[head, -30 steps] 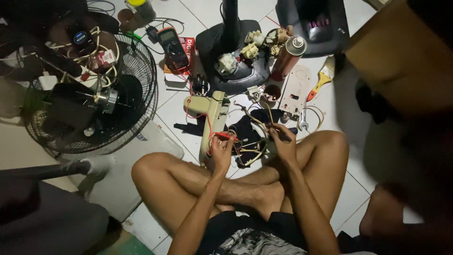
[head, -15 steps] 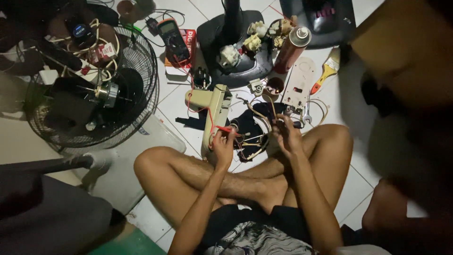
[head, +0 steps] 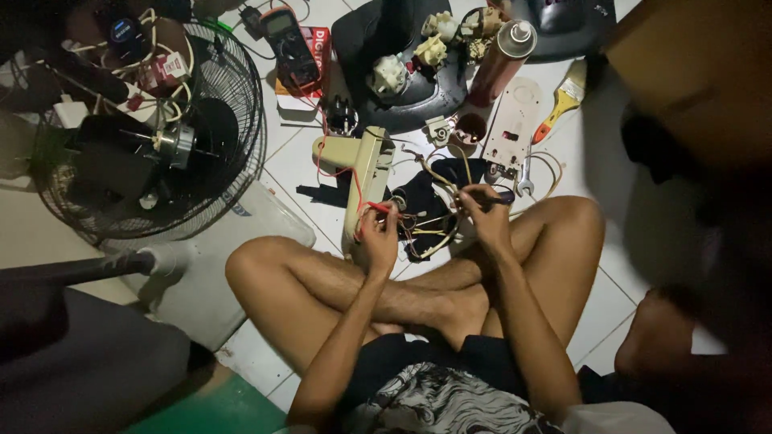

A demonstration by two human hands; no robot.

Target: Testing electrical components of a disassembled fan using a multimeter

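The person sits cross-legged on the tiled floor (head: 611,297), both hands out over the knees. The left hand (head: 378,237) pinches a red wire (head: 359,195) that runs up along the cream plastic fan housing (head: 362,173) lying just beside it. The right hand (head: 482,213) is closed around a bundle of thin wires (head: 430,229) that trails down over a black cloth (head: 422,201). Further out lie a wire fan guard (head: 233,153), a multimeter (head: 289,44), a spray can (head: 503,60), a small wrench (head: 524,181) and a yellow-handled paintbrush (head: 563,100).
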